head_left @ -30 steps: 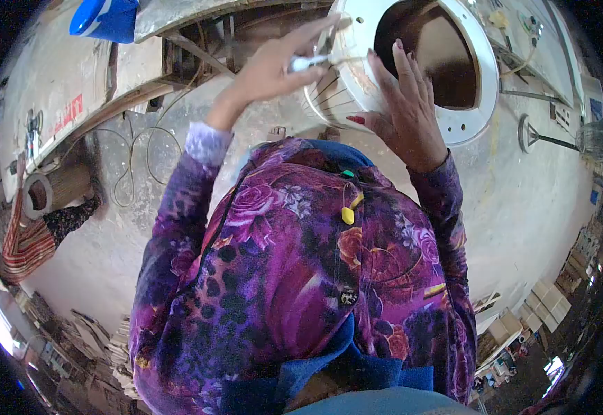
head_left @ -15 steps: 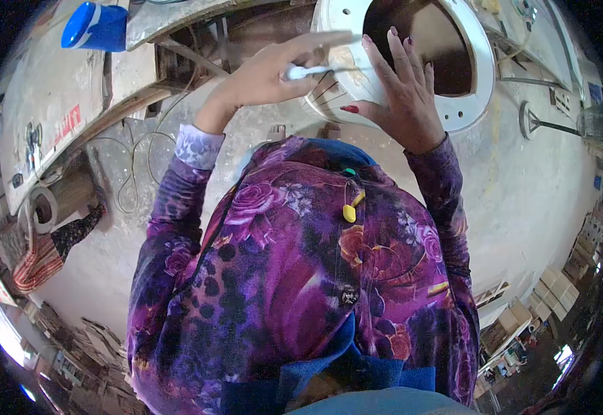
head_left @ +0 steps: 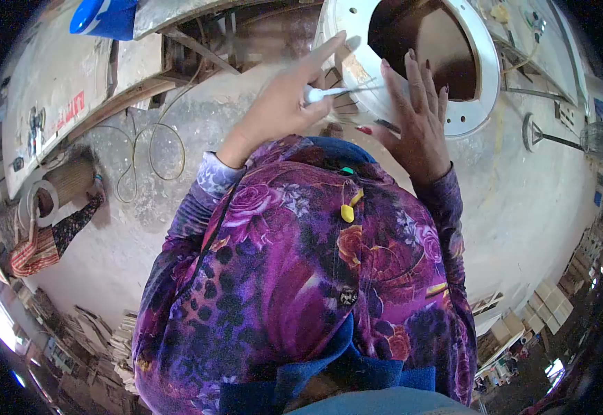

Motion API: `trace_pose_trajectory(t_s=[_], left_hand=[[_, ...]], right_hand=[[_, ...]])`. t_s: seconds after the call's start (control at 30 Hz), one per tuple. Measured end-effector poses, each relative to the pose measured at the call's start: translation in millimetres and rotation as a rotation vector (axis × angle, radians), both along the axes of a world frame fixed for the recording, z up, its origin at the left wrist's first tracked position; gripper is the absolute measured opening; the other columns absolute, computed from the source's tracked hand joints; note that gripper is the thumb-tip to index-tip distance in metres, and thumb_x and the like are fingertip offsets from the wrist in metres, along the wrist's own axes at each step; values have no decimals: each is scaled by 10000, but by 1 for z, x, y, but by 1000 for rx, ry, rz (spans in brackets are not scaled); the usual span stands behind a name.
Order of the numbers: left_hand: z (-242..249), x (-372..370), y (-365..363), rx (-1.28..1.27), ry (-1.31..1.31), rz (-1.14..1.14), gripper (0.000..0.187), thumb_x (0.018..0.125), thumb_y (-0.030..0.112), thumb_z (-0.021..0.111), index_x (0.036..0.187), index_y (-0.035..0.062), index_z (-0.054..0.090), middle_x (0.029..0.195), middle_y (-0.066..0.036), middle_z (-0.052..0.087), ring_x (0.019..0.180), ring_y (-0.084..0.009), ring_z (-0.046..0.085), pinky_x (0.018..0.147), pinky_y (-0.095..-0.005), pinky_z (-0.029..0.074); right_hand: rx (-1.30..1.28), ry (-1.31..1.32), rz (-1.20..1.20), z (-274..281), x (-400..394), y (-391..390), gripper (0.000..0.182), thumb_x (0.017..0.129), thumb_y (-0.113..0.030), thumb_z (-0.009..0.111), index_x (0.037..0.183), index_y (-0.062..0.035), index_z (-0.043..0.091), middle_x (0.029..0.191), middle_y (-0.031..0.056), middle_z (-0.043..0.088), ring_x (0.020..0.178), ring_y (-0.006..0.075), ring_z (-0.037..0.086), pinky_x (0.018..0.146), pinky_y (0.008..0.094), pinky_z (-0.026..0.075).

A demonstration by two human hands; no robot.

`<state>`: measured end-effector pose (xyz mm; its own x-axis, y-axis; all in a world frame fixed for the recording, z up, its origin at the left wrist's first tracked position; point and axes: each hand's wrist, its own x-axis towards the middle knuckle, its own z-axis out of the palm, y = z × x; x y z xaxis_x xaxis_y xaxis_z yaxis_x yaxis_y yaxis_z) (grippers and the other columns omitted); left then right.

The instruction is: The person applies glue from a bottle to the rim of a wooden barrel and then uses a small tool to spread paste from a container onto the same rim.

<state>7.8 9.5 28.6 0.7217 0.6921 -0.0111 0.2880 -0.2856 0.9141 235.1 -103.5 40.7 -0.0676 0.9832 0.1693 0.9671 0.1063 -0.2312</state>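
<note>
A white ring-shaped piece (head_left: 478, 114) with small holes around its rim and a dark opening stands at the top centre. My left hand (head_left: 280, 100) is closed around a small white tool (head_left: 321, 94) with a thin tip, its index finger stretched toward the piece's left edge. The tool's tip points at a brownish patch on the white surface. My right hand (head_left: 415, 117) has its fingers spread over the lower part of the ring and holds nothing that I can see.
A blue container (head_left: 111, 17) sits on a workbench (head_left: 52, 104) at the upper left. A hose (head_left: 135, 149) lies coiled on the floor. Another person in striped clothing (head_left: 35, 254) is at the far left. A metal stand (head_left: 554, 131) is at the right.
My left hand has moved right and slightly down with the white tool. My right hand has shifted a little right and down. The view has shifted slightly.
</note>
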Motion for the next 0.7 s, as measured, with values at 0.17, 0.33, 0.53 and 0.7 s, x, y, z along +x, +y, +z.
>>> trace_pose_trajectory(t_s=[0.17,0.33,0.53,0.7], left_hand=[[-11,9,10,198,-1,-119,826,807,174,611,1583,162,330,1447,-184,557,1138,-364,645,957,-398,506],[5,3,8,139,91,-171,825,792,167,609,1575,168,352,1488,-176,520,1273,-364,574,1029,-420,473],[1,5,12,296,244,-203,820,775,126,580,1562,246,382,1447,-161,557,1167,-403,613,964,-455,508],[-4,12,30,343,169,-160,838,760,127,591,1556,289,385,1389,-137,607,1043,-398,670,873,-477,538]], right_hand=[[9,-9,55,2,-4,-4,935,767,-608,729,1573,-336,341,1686,126,154,1518,439,196,1123,747,192],[9,-2,91,5,-2,-10,848,784,-599,700,1543,-380,394,1683,120,171,1521,430,197,1124,754,184],[-7,-9,77,4,-4,-9,837,770,-560,729,1527,-391,416,1680,112,187,1521,423,206,1122,753,198],[8,-1,77,4,-3,-9,880,756,-510,766,1541,-366,395,1678,109,194,1519,423,213,1128,747,198]])
